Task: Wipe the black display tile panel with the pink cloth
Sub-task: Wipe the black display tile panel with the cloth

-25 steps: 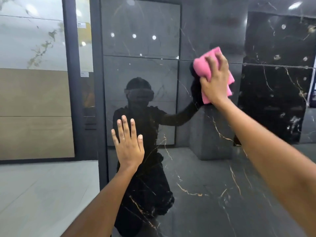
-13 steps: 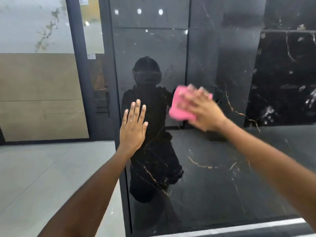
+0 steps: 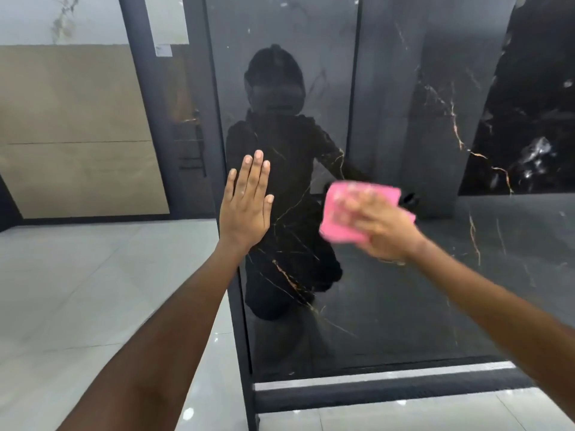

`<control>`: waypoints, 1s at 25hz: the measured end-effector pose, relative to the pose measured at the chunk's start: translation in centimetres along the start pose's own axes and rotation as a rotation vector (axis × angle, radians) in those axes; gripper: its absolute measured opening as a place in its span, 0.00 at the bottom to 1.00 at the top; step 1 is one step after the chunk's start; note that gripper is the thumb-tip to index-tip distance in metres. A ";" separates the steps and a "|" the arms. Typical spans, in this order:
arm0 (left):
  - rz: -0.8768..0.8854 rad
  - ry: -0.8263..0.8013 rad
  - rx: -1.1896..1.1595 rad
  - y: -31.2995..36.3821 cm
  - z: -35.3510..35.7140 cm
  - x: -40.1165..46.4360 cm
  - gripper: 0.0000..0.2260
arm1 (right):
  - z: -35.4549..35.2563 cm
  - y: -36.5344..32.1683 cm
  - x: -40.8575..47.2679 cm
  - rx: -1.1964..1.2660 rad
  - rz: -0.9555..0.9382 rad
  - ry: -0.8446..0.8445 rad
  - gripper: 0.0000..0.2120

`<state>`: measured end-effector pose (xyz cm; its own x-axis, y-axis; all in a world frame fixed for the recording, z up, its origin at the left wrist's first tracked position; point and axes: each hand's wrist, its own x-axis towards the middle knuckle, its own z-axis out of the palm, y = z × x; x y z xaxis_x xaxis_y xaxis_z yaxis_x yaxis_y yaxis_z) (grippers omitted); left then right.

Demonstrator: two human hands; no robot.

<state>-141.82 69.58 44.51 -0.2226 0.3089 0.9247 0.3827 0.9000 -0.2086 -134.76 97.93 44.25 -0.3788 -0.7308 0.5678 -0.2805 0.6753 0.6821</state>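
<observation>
A glossy black display tile panel [image 3: 404, 306] with thin gold veins stands upright in front of me, filling the middle and right of the view. My right hand [image 3: 384, 231] presses a folded pink cloth [image 3: 339, 213] flat against the panel at mid height; both are motion-blurred. My left hand [image 3: 247, 206] rests flat on the panel's left edge, fingers straight and together, holding nothing. The panel mirrors a dark crouched figure.
A dark metal frame post [image 3: 230, 275] borders the panel on the left, and a black base rail with a pale strip [image 3: 373, 377] runs along its foot. Beige and white display tiles [image 3: 77, 135] stand at the left. Pale glossy floor tiles [image 3: 93, 306] lie below.
My right hand has swept the pink cloth from high on the right down and leftward to the panel's middle. The view has tilted down. My left hand has stayed planted on the panel.
</observation>
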 end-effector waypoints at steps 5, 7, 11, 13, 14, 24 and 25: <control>-0.053 0.039 -0.041 0.8 1.0 -2.8 0.25 | 2.9 -5.4 2.8 0.029 0.331 0.160 0.33; -0.064 -0.004 -0.050 1.0 1.7 -5.9 0.25 | 5.8 -11.3 -1.5 -0.008 -0.077 -0.116 0.35; -0.005 -0.103 0.045 1.1 3.1 -12.2 0.24 | 6.5 -10.6 -6.0 -0.018 -0.318 -0.225 0.39; -0.031 -0.088 0.064 1.3 3.8 -12.6 0.24 | 5.4 -7.8 -4.5 0.029 0.097 0.018 0.33; -0.046 -0.072 0.053 1.3 4.0 -12.6 0.24 | 5.1 -7.4 -3.4 0.068 0.352 0.149 0.34; -0.058 0.006 -0.076 1.7 4.3 -13.7 0.23 | 11.2 -20.2 -9.9 0.060 -0.350 -0.249 0.41; -0.073 -0.001 -0.093 2.2 4.6 -15.0 0.24 | 10.4 -18.5 -9.0 0.048 -0.182 -0.151 0.37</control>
<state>-141.71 68.33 28.68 -0.2541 0.2442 0.9358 0.4469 0.8878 -0.1103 -135.33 93.08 21.70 -0.4446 -0.8205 0.3593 -0.3967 0.5400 0.7423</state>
